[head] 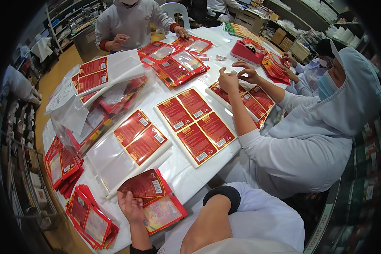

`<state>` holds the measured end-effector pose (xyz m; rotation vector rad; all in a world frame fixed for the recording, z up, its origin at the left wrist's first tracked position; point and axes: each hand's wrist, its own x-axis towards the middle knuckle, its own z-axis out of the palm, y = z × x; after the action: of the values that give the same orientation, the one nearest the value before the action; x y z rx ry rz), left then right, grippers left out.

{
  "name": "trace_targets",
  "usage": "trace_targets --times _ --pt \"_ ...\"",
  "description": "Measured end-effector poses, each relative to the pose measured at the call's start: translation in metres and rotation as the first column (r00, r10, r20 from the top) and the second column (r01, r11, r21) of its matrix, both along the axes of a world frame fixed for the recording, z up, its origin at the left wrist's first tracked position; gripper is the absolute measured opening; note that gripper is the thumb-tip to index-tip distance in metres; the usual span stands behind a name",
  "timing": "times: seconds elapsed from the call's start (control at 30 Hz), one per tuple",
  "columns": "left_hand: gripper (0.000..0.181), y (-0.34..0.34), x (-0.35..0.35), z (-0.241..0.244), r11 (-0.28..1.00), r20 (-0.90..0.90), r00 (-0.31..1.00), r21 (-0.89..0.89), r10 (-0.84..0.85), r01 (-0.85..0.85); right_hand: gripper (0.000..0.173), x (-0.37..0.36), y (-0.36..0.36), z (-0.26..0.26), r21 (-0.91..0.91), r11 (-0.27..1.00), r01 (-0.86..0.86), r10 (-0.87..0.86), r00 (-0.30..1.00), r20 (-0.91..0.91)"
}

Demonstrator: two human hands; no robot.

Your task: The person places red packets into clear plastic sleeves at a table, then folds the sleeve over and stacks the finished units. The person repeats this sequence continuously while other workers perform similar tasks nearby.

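Note:
My left hand (130,203) pinches the edge of a dark red printed label (149,184), which curls up over a red plastic pouch (163,212) with a clear window. My right hand is out of view; only its bare forearm and dark cuff show at the bottom. Just beyond the pouch lies a backing sheet (111,162) with two red labels at one end and bare, glossy backing at the other. A stack of label sheets (195,127), four labels on top, lies at mid-table. Stacked red pouches (92,219) sit left of my hand, with another stack (63,165) behind.
A co-worker's hands (238,76) are over label sheets (254,101) at right. Another co-worker stands across the table, one hand on pouches (193,44). A pink tape dispenser (247,52) stands at the back. Plastic-wrapped pouches (95,127) and loose sheets (114,70) lie at left.

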<state>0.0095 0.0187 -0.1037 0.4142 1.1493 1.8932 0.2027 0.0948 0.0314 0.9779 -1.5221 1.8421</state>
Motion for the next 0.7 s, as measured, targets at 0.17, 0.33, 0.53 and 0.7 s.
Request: trace_targets --times 0.17,0.33,0.53,0.7 --pt "0.028 -0.003 0.000 0.002 1.000 0.003 1.000 0.003 -0.003 0.003 0.039 0.000 0.001 0.001 -0.007 1.000 -0.008 0.008 1.000 0.006" --pt "0.030 -0.002 -0.004 -0.005 0.998 -0.006 0.998 0.024 -0.058 0.058 0.038 0.005 -0.002 0.011 -0.042 0.996 -0.075 0.077 0.996 0.043" --pt "0.032 -0.004 -0.003 0.001 0.999 -0.012 1.000 -0.024 -0.021 0.021 0.036 0.004 -0.007 0.014 -0.018 0.997 -0.069 0.069 0.998 0.004" --pt "0.030 -0.003 -0.002 0.001 1.000 0.010 1.000 -0.025 -0.012 0.013 0.035 0.006 -0.006 0.014 -0.017 0.996 -0.084 0.084 0.996 0.003"
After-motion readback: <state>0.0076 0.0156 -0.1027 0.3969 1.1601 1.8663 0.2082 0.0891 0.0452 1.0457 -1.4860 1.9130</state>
